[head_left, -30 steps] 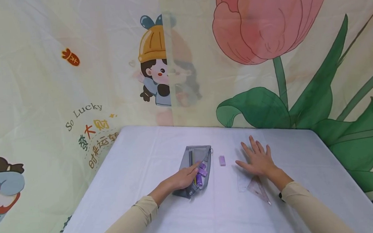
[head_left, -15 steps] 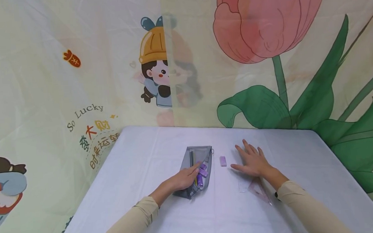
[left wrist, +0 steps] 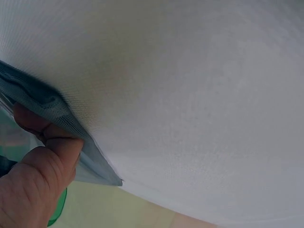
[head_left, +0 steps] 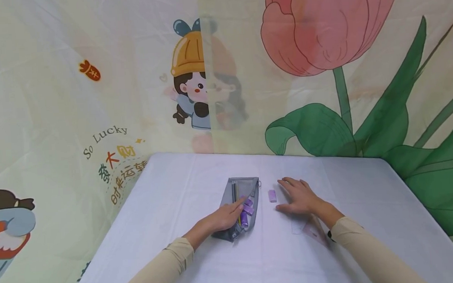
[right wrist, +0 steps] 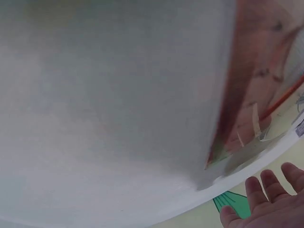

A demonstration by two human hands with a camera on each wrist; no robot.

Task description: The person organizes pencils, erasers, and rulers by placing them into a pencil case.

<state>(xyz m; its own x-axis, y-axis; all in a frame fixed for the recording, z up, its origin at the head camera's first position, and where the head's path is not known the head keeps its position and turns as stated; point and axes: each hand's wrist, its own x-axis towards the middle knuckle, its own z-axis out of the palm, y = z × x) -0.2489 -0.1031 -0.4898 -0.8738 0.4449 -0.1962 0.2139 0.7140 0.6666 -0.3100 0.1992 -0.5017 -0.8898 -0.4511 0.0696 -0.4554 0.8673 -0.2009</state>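
A grey see-through pencil case (head_left: 226, 198) lies on the white table. Inside it are dark pencils (head_left: 234, 191), purple blocks (head_left: 248, 209) and a purple cylinder (head_left: 244, 219). My left hand (head_left: 223, 217) lies across the case; in the left wrist view its thumb and fingers (left wrist: 45, 166) pinch the case's edge (left wrist: 97, 166). To the right lies a small purple eraser-like block (head_left: 272, 196). My right hand (head_left: 302, 198) hovers just right of the block with spread fingers, holding nothing. Beneath its wrist are a clear triangular set square (head_left: 316, 231) and another clear flat piece (head_left: 297, 226).
The white-covered table (head_left: 168, 196) reaches back to a printed cloth wall (head_left: 240, 115) with a tulip and cartoon figures. Reddish reflections show on the set square (right wrist: 242, 109) in the right wrist view.
My right hand has moved left and slightly down toward the purple block, its fingers turning leftward. The left hand stays on the pencil case.
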